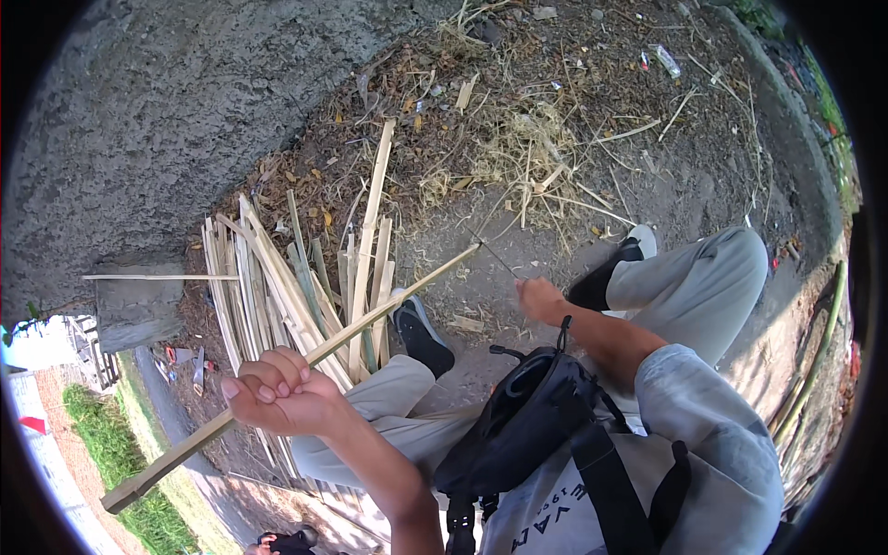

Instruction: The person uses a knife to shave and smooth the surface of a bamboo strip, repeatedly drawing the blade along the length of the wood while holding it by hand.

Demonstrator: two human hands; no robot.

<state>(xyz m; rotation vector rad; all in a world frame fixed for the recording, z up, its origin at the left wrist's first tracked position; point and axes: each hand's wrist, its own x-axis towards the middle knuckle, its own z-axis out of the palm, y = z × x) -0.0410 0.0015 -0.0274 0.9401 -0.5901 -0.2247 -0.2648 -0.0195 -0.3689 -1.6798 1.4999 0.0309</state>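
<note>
My left hand point(287, 393) is closed in a fist around a long, pale wooden stick point(398, 301). The stick slants from its thick, squared end at the lower left up to a thin tip near the middle of the view. My right hand point(539, 301) is closed on a thin dark tool that looks like a narrow blade point(499, 259); its handle is hidden in the fingers. The blade crosses the stick at its thin tip and seems to touch it there. Under and beyond the stick lies a pile of split wooden strips point(287, 277).
Pale shavings point(532, 139) and dry leaves cover the ground ahead. A rough grey wall point(185, 120) rises at the far left, with a grey block point(139, 310) at its foot. My shoes point(421, 338) stand near the strips. A black bag point(518, 407) hangs at my front.
</note>
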